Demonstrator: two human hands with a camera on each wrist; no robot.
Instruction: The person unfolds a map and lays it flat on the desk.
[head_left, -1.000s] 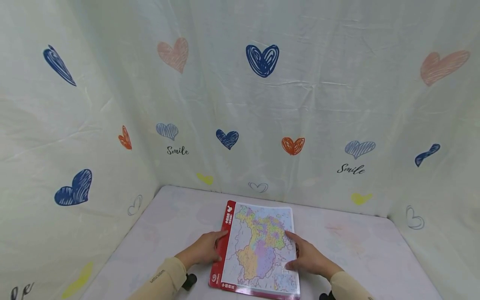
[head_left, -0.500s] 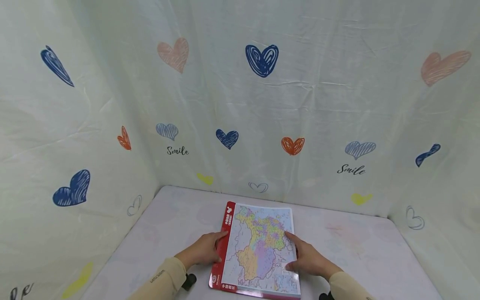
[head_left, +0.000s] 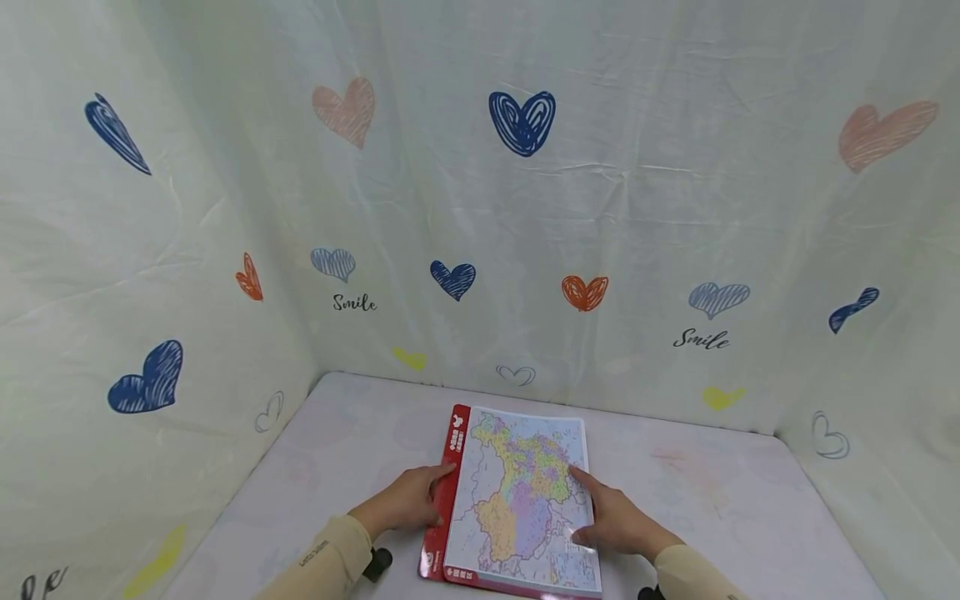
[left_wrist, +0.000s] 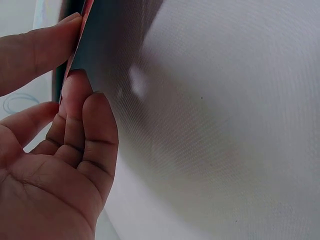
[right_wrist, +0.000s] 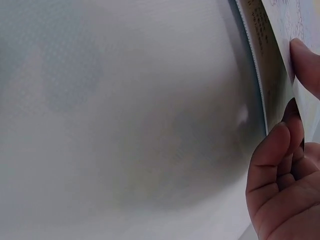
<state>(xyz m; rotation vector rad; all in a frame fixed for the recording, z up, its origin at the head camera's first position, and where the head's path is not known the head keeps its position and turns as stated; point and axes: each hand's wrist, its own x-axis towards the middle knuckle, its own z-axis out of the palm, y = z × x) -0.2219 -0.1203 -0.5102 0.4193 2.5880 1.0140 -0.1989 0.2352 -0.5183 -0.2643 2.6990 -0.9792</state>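
A coloured map board (head_left: 517, 500) with a red border lies in front of me in the head view, its map turned sideways. My left hand (head_left: 401, 500) holds its left red edge. In the left wrist view that hand (left_wrist: 55, 160) has thumb and fingers on both faces of the thin edge. Across from it, my right hand (head_left: 624, 521) grips the right edge. The right wrist view shows the right hand (right_wrist: 282, 185) with its thumb on the printed face and fingers curled below. Separate layers of the board (right_wrist: 256, 50) show at that side; its underside is mostly hidden.
A pale table (head_left: 337, 467) spreads under the board. White curtains (head_left: 630, 200) printed with hearts and "Smile" hang behind and at both sides. Dark round pieces (head_left: 378, 564) sit at the wrists beside the beige sleeves (head_left: 326, 554).
Both hands keep their hold on the board's two sides. The board appears to have shifted very slightly, with a bit more of its layered near edge showing.
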